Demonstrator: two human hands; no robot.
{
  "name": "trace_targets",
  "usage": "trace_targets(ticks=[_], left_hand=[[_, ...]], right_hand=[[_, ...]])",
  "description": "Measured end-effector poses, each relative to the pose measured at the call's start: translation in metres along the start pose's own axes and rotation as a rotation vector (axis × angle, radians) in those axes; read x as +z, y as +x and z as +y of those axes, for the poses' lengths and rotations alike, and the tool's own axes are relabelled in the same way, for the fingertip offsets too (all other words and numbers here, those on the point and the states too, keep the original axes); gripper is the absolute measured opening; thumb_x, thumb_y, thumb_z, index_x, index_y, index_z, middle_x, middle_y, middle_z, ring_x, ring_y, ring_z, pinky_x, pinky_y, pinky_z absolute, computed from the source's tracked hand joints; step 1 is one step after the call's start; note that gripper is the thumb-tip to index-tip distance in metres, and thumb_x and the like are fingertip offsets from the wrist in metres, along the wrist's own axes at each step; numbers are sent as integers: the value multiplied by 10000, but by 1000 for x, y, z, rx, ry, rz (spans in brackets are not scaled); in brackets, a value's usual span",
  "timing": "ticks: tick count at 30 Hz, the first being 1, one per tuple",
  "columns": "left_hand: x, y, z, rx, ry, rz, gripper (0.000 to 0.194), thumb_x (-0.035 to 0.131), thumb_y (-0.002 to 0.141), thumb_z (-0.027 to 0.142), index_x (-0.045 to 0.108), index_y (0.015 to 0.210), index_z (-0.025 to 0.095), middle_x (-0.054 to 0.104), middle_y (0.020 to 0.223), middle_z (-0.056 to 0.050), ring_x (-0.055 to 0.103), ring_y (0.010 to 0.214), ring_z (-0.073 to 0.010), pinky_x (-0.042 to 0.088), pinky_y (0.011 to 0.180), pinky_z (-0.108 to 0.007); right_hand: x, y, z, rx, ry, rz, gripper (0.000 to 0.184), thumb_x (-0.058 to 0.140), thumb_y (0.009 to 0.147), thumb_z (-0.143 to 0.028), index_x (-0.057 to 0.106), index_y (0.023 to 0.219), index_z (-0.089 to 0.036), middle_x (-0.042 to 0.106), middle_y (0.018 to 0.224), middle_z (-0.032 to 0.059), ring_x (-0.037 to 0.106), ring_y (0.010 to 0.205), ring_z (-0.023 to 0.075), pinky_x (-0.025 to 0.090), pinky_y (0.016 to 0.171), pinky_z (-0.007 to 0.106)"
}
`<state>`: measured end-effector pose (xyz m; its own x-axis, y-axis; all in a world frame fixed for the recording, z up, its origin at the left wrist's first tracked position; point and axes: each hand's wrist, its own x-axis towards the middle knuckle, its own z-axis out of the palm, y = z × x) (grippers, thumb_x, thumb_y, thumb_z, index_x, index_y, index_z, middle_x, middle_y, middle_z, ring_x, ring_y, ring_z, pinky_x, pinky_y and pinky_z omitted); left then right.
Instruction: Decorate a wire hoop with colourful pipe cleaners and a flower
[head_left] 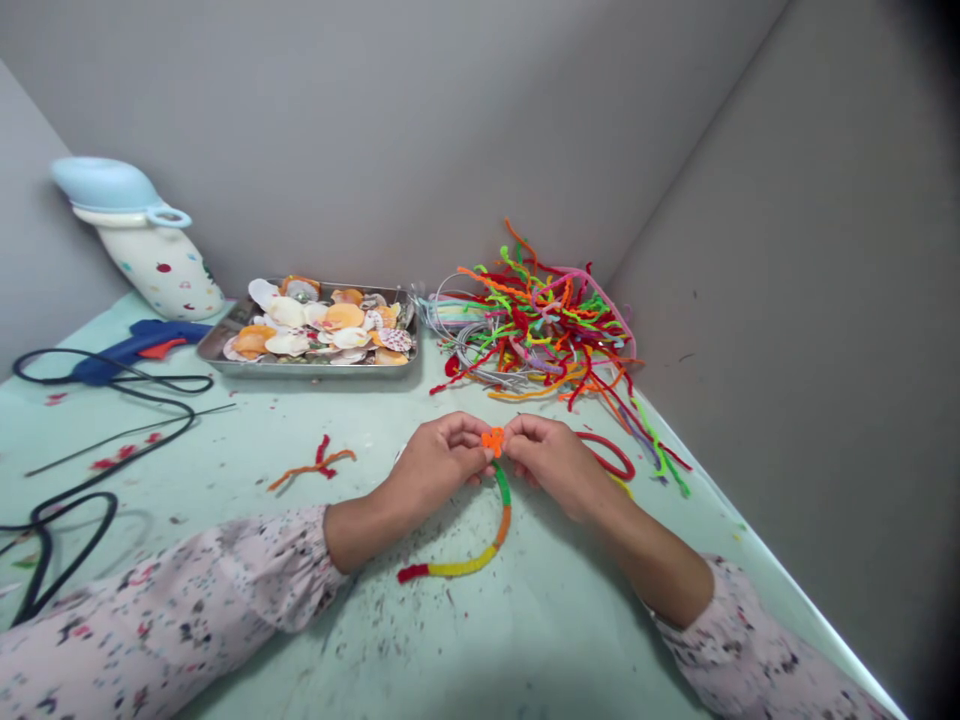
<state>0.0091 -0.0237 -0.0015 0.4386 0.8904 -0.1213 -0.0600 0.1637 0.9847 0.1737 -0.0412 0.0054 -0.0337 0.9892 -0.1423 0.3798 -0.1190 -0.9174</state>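
Observation:
Between my two hands is a small orange pipe-cleaner flower (493,440), shaped in little loops. My left hand (447,452) is closed in a pinch on its left side, and my right hand (550,455) pinches its right edge. From below the flower a curved strip wrapped in pipe cleaner (504,522) hangs down to the table, banded green, orange, yellow and red; its upper end is hidden by my fingers. Beside my right hand lies a red loop (619,458), partly covered by that hand.
A metal tray (315,370) of seashells stands at the back, with a heap of coloured pipe cleaners (540,325) to its right. On the left are a blue glue gun (124,350), its black cord (161,400) and a white bottle (157,265). Twisted pipe-cleaner scraps (319,462) lie left of my hands.

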Motion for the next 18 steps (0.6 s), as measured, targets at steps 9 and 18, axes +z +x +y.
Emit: trace_targets(ticks=[9, 18], left_hand=[[0, 1, 1, -58, -58, 48, 194, 619, 700, 132, 565, 886, 145, 632, 727, -18, 622, 623, -112, 459, 546, -201], [-1, 2, -1, -41, -40, 35, 184, 614, 702, 128, 573, 879, 150, 639, 725, -16, 622, 618, -110, 456, 544, -200]], right_hand=[[-5, -1, -9, 100, 189, -159, 132, 585, 719, -265, 592, 779, -148, 544, 590, -7, 455, 491, 86, 316, 422, 197], [-4, 0, -9, 109, 188, -116, 86, 571, 707, -234, 592, 717, -152, 536, 541, -16, 437, 444, 74, 309, 395, 190]])
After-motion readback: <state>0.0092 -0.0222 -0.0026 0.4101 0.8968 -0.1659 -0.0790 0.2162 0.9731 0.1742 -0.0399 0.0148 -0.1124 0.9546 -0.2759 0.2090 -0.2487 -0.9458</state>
